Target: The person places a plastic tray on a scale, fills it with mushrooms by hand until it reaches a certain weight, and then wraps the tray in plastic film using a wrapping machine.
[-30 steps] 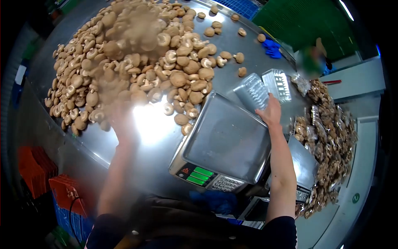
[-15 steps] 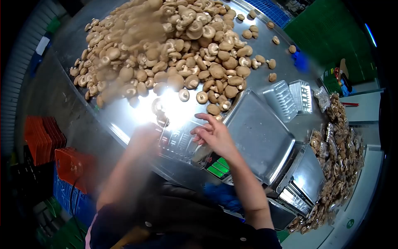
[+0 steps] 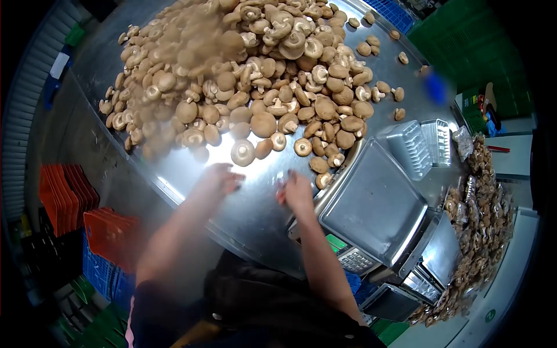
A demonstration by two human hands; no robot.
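Observation:
My left hand [image 3: 221, 179] is over the bare metal near the front of the table [image 3: 249, 223]. Blur softens it, but its fingers reach right, apart and holding nothing I can see. Facing it, my right hand [image 3: 296, 193] has loosely bent fingers, also with nothing visible in them. Just beyond the hands lies a big heap of brown mushrooms [image 3: 264, 124]. One upturned mushroom [image 3: 243, 152] is nearest my left hand. Beside my right hand stands a scale with a flat steel pan [image 3: 376, 197], and a mushroom [image 3: 323, 181] lies near its edge.
Clear plastic trays [image 3: 406, 149] lie behind the scale. Many bagged mushrooms [image 3: 484, 226] are piled at the right. Orange crates [image 3: 110, 235] stand on the floor at left, over a blue crate [image 3: 100, 268]. A green crate wall [image 3: 481, 52] rises at the back right.
The clear tray between my hands no longer shows there. My hands have shifted in the view, and the right hand's fingers are more bent. The whole view has moved slightly.

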